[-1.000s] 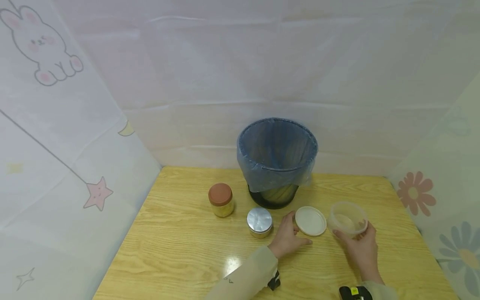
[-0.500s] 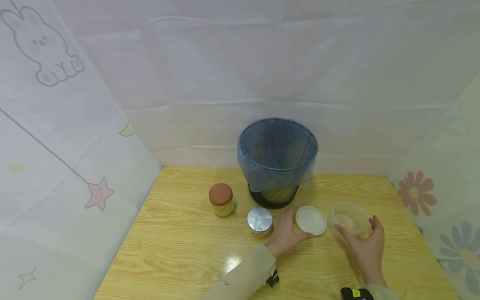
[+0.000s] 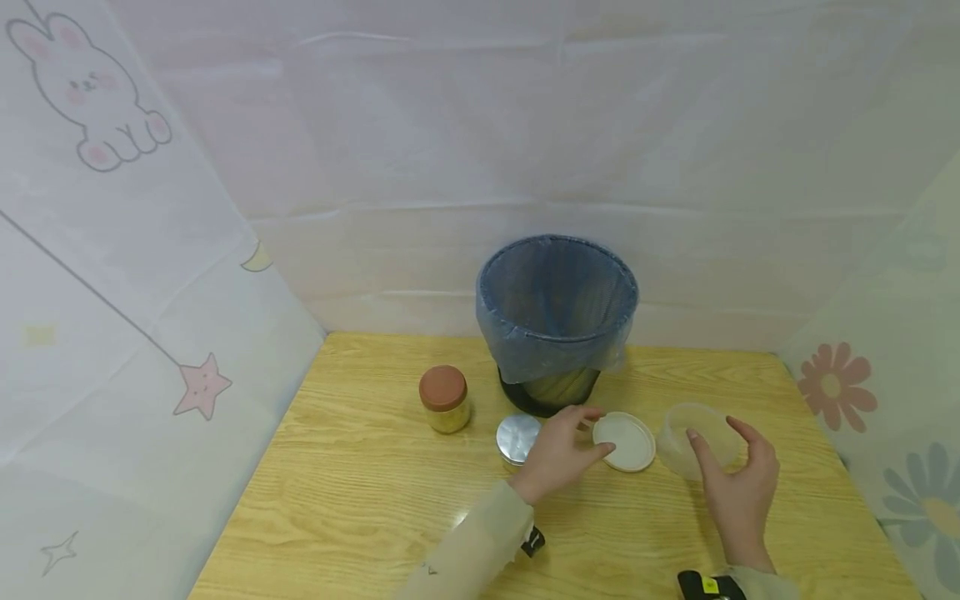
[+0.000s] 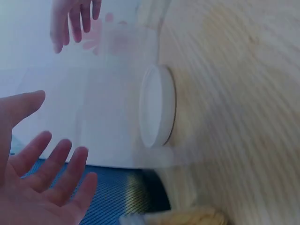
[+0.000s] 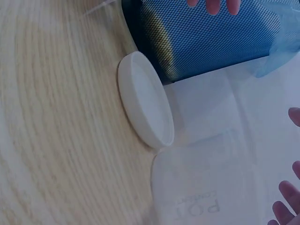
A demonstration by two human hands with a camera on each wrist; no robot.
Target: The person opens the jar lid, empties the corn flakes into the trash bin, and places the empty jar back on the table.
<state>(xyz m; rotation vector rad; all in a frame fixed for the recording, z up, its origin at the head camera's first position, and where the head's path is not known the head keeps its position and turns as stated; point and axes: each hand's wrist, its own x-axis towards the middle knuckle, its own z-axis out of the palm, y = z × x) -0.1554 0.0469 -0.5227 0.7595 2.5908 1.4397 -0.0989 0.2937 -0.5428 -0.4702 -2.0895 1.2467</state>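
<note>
A clear plastic tub (image 3: pixel 678 446) stands on the right of the table with its top uncovered. Beside it lies a round white lid (image 3: pixel 628 443), flat on the wood. My right hand (image 3: pixel 742 492) hovers over the tub's near right side, its fingers spread and apart from the tub in the right wrist view. My left hand (image 3: pixel 558 450) is raised left of the lid, holding nothing, with fingers loosely extended in the left wrist view. It partly covers a jar with a silver lid (image 3: pixel 517 437). Faint lettering shows on the tub wall (image 5: pixel 197 187).
Behind the lid stands a black mesh bin (image 3: pixel 555 387) with a blue bag liner (image 3: pixel 517 354) folded over its rim. A jar with a reddish-brown lid (image 3: pixel 444 400) is on the left. Printed cloth (image 3: pixel 405 167) hangs behind the wooden table (image 3: pixel 360 467).
My right hand has let go of the tub and risen slightly to the right. My left hand has drawn back from the lid, up and left. Tub and lid stay in place.
</note>
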